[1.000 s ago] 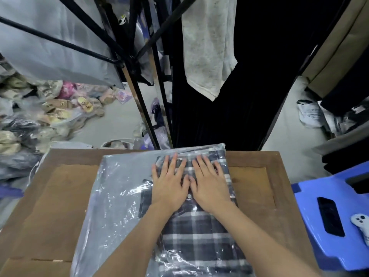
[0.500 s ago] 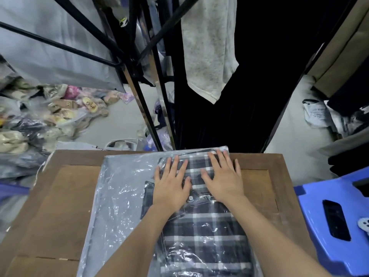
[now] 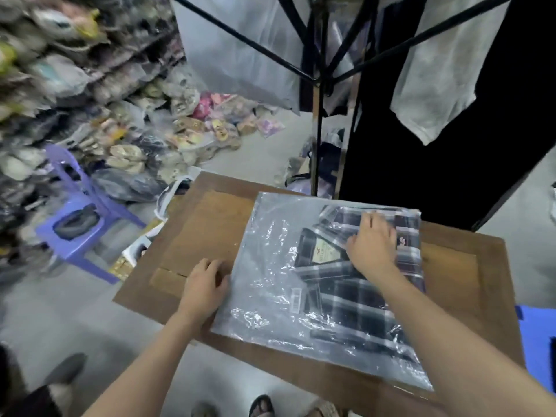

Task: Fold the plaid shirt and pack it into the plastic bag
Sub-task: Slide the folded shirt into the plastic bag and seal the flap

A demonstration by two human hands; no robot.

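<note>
The folded plaid shirt (image 3: 355,299), dark with white checks and a collar label, lies inside the clear plastic bag (image 3: 270,251) on a wooden table (image 3: 210,224). It fills the bag's right part; the left part of the bag lies flat with nothing in it. My right hand (image 3: 373,245) presses flat on the bag over the shirt's collar, fingers spread. My left hand (image 3: 204,284) sits at the bag's left edge with its fingers curled onto that edge.
A black clothes rack (image 3: 319,85) with a pale garment (image 3: 436,70) and dark cloth stands just behind the table. A purple stool (image 3: 75,206) and heaps of packed goods (image 3: 90,100) are on the left. A blue stool (image 3: 535,335) touches the table's right side.
My left hand left the shirt and went to the bag's left edge. My right hand stayed pressing near the collar. The view swung to the left.
</note>
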